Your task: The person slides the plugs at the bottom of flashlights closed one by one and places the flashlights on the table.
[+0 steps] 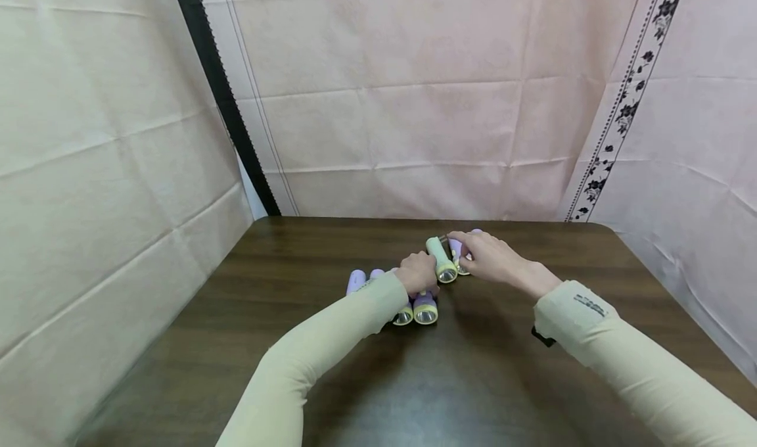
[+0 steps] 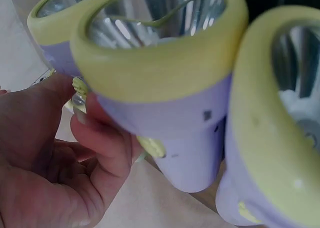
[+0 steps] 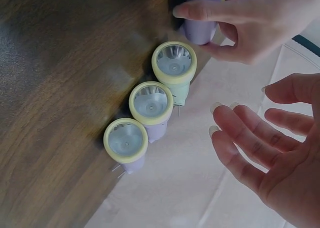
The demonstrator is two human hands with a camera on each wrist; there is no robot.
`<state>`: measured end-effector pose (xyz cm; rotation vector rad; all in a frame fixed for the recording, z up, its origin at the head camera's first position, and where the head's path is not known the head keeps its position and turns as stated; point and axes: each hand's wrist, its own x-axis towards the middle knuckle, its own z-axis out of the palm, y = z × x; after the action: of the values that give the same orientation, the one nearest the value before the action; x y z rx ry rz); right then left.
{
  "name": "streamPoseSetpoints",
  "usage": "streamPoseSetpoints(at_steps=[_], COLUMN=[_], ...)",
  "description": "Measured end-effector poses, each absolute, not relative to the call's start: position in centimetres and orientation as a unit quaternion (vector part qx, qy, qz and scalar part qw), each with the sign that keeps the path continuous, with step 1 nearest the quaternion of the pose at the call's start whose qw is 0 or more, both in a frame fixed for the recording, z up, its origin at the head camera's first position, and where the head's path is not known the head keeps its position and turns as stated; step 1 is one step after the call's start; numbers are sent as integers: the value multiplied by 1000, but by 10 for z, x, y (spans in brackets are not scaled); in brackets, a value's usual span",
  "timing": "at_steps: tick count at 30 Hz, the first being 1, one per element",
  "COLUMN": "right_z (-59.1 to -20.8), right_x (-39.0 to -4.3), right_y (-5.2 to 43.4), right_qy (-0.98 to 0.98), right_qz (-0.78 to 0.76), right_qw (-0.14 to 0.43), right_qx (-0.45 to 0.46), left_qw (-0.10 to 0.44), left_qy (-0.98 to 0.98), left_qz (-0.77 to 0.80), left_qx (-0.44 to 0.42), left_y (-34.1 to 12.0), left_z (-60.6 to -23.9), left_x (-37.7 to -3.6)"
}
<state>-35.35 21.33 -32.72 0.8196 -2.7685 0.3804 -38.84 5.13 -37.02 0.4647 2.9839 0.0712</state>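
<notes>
My left hand [image 1: 418,273] grips a lilac flashlight [image 3: 201,25] with a yellow rim, thumb on one side and fingers on the other. Right beside those fingers, more lilac flashlights [image 2: 165,97] stand close together in the left wrist view. My right hand [image 1: 487,255] hovers by the far flashlights, its fingers spread and loosely bent with nothing between them. Nearest to it are a mint-green flashlight [image 1: 440,259] and two lilac ones, of which the middle flashlight [image 3: 151,105] touches its neighbours. Thin metal prongs [image 3: 118,171] stick out by the end flashlight.
Everything lies on a dark brown wooden table [image 1: 473,381]. Further lilac flashlights [image 1: 356,281] lie left of my left hand, partly hidden by the sleeve. Pale cloth [image 1: 414,131] hangs behind the table and along both sides.
</notes>
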Motion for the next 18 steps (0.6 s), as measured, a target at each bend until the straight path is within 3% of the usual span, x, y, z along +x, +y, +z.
streamPoseSetpoints(at_steps=[6,11,18], right_z=[-326,-328,-334], right_x=[-355,-356,-358], right_y=[219,226,232], right_qy=[-947,-946,-941], right_qz=[125,136,150], right_qw=[118,114,121], right_qx=[271,271,277], left_qw=[45,63,31], left_qy=[984,982,974], left_qz=[5,36,139], left_qx=[173,173,178], left_y=[51,47,50], left_z=[-370,-364,-349], left_x=[-389,-392,-423])
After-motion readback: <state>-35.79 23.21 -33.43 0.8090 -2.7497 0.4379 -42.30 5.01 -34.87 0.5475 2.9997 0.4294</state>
